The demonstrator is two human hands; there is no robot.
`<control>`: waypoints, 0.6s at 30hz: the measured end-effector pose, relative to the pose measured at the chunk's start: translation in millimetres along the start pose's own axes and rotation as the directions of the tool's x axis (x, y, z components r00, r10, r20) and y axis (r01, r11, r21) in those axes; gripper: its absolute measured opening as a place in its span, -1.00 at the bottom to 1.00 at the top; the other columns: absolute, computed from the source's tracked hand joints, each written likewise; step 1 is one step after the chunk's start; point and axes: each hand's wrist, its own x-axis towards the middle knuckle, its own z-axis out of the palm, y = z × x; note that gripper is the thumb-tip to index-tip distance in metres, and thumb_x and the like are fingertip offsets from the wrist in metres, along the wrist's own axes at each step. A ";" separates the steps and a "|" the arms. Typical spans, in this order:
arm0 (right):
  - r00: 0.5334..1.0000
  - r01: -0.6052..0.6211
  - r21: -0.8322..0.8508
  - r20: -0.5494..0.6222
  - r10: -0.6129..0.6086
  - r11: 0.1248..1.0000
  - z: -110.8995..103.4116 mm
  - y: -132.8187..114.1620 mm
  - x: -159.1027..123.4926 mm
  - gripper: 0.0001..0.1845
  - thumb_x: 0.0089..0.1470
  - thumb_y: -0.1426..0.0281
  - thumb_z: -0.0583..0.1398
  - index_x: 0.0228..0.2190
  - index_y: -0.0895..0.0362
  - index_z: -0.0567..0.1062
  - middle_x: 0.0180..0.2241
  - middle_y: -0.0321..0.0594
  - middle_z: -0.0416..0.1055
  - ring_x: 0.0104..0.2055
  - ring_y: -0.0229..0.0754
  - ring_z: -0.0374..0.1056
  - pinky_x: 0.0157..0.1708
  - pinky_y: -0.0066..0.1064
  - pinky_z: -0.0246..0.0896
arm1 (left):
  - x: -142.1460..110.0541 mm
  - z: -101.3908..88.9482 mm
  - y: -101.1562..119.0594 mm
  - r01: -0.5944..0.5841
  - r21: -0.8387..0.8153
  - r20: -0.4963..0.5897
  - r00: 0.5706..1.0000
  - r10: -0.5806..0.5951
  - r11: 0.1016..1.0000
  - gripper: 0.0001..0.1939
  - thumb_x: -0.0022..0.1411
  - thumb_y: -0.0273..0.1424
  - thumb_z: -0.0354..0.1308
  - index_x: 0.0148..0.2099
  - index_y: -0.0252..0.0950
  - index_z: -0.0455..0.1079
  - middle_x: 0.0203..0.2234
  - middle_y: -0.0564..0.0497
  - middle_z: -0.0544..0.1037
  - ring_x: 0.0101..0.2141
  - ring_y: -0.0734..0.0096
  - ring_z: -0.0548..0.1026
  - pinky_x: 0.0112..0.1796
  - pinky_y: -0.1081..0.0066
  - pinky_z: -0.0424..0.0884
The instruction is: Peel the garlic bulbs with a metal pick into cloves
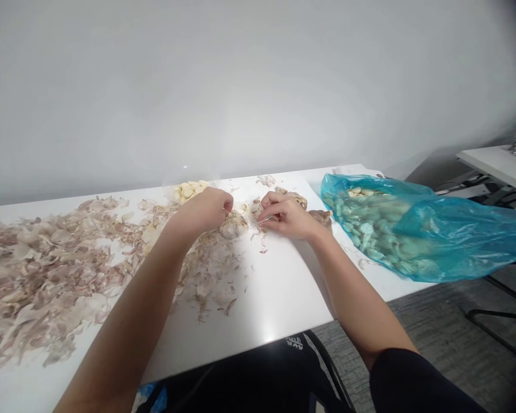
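My left hand [210, 207] is closed, its curled fingertips right at a garlic bulb [234, 226] with loose papery skin. Whatever the fingertips pinch is hidden by the hand. Just to the right, my right hand [287, 215] is closed on a thin, shiny blade-like tool [265, 219], which points left toward the bulb. Peeled garlic cloves [189, 190] lie in a clear container behind my left hand. Beyond my right hand rest more unpeeled garlic bulbs [321, 217].
A wide heap of garlic skins [55, 264] covers the left of the white table [279, 298]. Scraps of skin lie in front of my left hand. At the right, a blue plastic bag [395, 229] of garlic cloves overhangs the edge. A wall [241, 86] stands behind.
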 end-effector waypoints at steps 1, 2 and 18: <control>1.000 0.007 0.003 -0.003 -0.007 1.000 0.1 0.2 -0.1 -0.90 0.02 0.46 0.28 -0.37 0.13 0.63 -0.30 -0.22 0.33 -0.37 -0.36 0.24 -0.41 -0.50 0.12 | 0.0 0.0 0.4 -0.003 0.002 0.000 1.000 0.003 1.000 -0.84 0.05 -0.61 0.03 -0.40 -0.27 0.38 -0.37 0.02 0.51 -0.44 0.43 0.39 -0.40 0.42 0.24; 1.000 0.014 0.005 0.002 -0.014 1.000 0.5 0.3 0.0 -0.90 0.02 0.46 0.28 -0.37 0.13 0.63 -0.30 -0.22 0.33 -0.36 -0.36 0.25 -0.41 -0.50 0.12 | 0.1 -0.1 0.4 -0.007 0.004 -0.002 1.000 0.007 1.000 -0.84 0.05 -0.61 0.03 -0.40 -0.28 0.38 -0.37 0.02 0.51 -0.44 0.43 0.39 -0.40 0.42 0.24; 0.999 0.046 0.023 -0.007 -0.046 0.999 4.9 -1.4 1.0 -0.90 0.06 0.44 0.28 -0.36 0.11 0.63 -0.28 -0.21 0.34 -0.30 -0.32 0.28 -0.34 -0.46 0.17 | 1.7 -0.1 -3.4 -0.011 0.009 -0.017 1.000 0.012 1.000 -0.82 0.02 -0.64 0.01 -0.41 -0.29 0.36 -0.40 0.00 0.48 -0.48 0.46 0.33 -0.46 0.43 0.17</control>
